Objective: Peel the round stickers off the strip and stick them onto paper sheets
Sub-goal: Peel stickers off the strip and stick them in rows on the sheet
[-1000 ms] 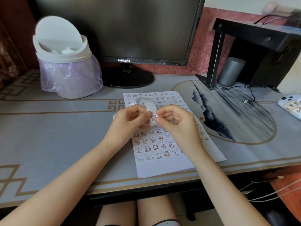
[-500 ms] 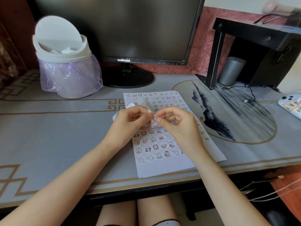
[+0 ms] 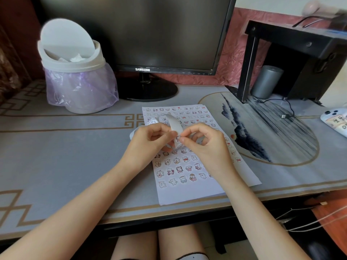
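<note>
— Nearest first. What's by you?
— My knees point(image 3: 159, 244), under the desk edge at 6 o'clock. Then the grey mat point(image 3: 65, 156), and on it the paper sheet point(image 3: 187, 194). It lies tilted, with its near corner at 6 from my hands and its far end toward 12. Rows of small cartoon stickers point(image 3: 180, 169) cover it.
— Hands?
— Both are over the sheet's middle, fingertips meeting. Left hand point(image 3: 150, 139): fingers curled, thumb and forefinger pinching the strip point(image 3: 174, 124). Right hand point(image 3: 204, 145): thumb and forefinger clamped on the same strip, just beside the left thumb, at a printed sticker point(image 3: 178, 138). I cannot tell whether that one is lifted.
— How does the strip run?
— It's white. It loops up from the pinch toward 12, then curls back to 10 behind my left knuckles. A tail shows at 9, beside the left hand.
— Further out?
— White swing-lid bin point(image 3: 75, 72) with a purple liner at 10. Samsung monitor point(image 3: 142, 34) at 12, screen dark. Black stand point(image 3: 300, 40) at 2, with a grey cylinder point(image 3: 266, 81) under it. Phone point(image 3: 336, 121) at 3, at the frame's edge
</note>
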